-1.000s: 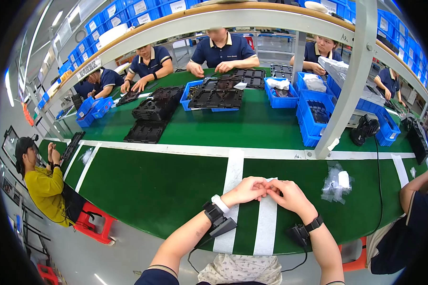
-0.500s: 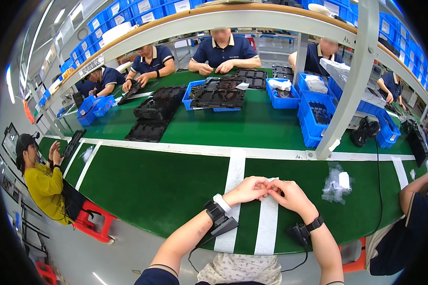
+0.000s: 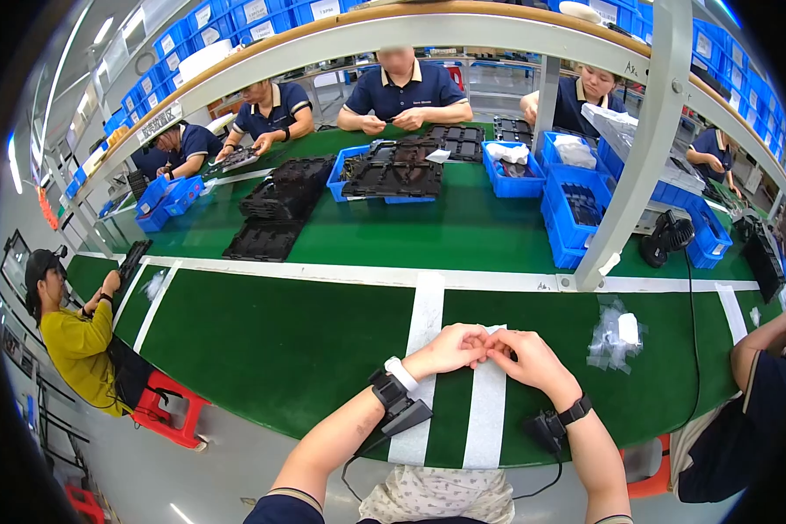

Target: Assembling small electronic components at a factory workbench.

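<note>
My left hand (image 3: 456, 348) and my right hand (image 3: 531, 358) meet fingertip to fingertip above the green bench top (image 3: 323, 349). Both are closed in a pinch. Whatever lies between the fingers is too small or hidden to make out. Directly under them runs a white tape strip (image 3: 485, 419) on the mat, and a second white strip (image 3: 417, 384) passes beneath my left wrist. To the right of my right hand, a patch of clear tape pieces with a white scrap (image 3: 628, 329) is stuck to the mat.
A white shelf post (image 3: 646, 157) stands ahead on the right. Beyond the rail are black plastic trays (image 3: 393, 170), blue bins (image 3: 576, 205) and a small black fan (image 3: 669, 237). Co-workers sit across the bench; a person in yellow (image 3: 77, 336) is at left, another sleeve (image 3: 734, 437) at right.
My hands stay pinched together with barely any movement. The view has shifted slightly. At left, the person in yellow has lowered their hands toward the black part on the bench.
</note>
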A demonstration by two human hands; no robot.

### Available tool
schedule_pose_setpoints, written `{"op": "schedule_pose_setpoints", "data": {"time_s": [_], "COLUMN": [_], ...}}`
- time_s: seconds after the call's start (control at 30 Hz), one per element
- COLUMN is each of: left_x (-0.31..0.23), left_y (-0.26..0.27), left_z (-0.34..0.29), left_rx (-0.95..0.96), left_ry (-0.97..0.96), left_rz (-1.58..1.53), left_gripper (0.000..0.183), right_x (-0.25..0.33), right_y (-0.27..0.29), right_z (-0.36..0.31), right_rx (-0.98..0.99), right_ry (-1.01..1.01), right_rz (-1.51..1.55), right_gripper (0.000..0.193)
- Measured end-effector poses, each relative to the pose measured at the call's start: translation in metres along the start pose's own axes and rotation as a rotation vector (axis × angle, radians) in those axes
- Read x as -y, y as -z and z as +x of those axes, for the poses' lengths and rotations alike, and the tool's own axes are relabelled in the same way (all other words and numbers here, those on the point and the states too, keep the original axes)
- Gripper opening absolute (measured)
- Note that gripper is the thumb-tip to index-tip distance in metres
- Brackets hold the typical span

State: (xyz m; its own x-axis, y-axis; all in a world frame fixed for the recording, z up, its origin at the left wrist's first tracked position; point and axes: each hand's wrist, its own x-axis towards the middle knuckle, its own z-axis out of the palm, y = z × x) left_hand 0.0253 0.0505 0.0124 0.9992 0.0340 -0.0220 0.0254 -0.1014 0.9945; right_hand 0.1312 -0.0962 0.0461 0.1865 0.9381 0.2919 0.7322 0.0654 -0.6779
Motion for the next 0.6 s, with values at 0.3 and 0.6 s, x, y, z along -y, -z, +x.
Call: {"op": "schedule_pose_setpoints", "data": {"time_s": [0.3, 0.6], "left_x": [0.0001, -0.0024], "left_y": [-0.0002, -0.0011], "left_z": [0.0006, -0.0008], "left_rx": [-0.007, -0.005], "left_ry": [0.019, 0.005], "left_rz": [0.01, 0.004], "left_gripper": [0.012, 0.011], "right_x": [0.0025, 0.0062], "right_y": [0.0007, 0.0005], "right_z": [-0.0011, -0.0021], "right_rx": [0.009, 0.017], "right_ry": [-0.01, -0.029], "right_rz": [0.002, -0.019], "right_gripper": [0.009, 0.008]}}
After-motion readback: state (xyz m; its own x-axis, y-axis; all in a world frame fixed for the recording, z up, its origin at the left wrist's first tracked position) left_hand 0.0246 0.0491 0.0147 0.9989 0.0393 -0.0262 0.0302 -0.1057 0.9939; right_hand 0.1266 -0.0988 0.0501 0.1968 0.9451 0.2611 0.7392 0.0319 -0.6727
